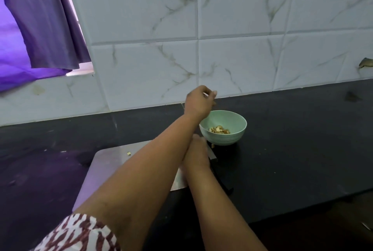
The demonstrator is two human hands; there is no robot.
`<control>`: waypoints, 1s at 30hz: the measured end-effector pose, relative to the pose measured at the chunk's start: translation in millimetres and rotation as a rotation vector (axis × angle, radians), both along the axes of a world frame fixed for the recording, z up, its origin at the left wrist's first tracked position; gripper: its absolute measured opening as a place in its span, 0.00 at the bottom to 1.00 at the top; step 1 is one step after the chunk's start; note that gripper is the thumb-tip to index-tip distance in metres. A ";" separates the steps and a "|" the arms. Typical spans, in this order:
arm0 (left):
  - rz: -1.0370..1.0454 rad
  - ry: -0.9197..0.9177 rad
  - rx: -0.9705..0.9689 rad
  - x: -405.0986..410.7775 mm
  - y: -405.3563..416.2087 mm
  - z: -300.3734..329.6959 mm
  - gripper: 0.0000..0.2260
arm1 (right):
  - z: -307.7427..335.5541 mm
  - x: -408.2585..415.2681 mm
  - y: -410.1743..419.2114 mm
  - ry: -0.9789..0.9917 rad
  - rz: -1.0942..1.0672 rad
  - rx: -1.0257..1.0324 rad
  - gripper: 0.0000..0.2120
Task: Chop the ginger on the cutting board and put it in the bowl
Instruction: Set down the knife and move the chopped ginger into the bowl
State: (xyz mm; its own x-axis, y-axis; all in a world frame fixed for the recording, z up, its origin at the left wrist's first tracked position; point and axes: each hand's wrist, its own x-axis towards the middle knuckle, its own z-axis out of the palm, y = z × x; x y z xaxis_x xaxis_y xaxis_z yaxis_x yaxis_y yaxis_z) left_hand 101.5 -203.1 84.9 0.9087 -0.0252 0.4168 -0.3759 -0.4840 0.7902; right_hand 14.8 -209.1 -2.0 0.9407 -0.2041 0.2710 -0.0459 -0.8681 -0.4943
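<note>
A pale green bowl (232, 137) stands on the dark counter and holds several chopped ginger pieces (219, 130). My left hand (198, 102) hovers over the bowl's back left rim with its fingers curled downward; no piece shows between them. My right hand (196, 150) lies at the right edge of the metal cutting board (109, 162), just left of the bowl, its fingers hidden behind my left forearm. A cleaver (178, 181) with a black handle (226, 185) lies under my right forearm. One ginger bit (128, 153) sits on the board, another (213, 145) by the bowl's base.
The black counter (292, 150) runs right and left of the board. A marble-tiled wall (222, 49) rises directly behind the bowl. A purple curtain (40, 28) hangs at the upper left. The counter's front edge (323, 204) drops away at the lower right.
</note>
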 end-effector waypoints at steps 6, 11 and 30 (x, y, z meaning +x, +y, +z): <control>0.001 0.151 -0.340 -38.0 52.2 -4.7 0.12 | 16.8 -11.0 -37.8 0.078 -0.057 0.146 0.12; 0.053 0.227 -0.459 -64.3 92.7 -35.5 0.08 | 22.9 -12.2 -40.3 0.212 0.031 -0.046 0.11; 0.229 0.408 0.536 -76.5 227.0 -66.0 0.33 | 92.9 11.0 -47.1 -0.192 -0.129 -0.201 0.12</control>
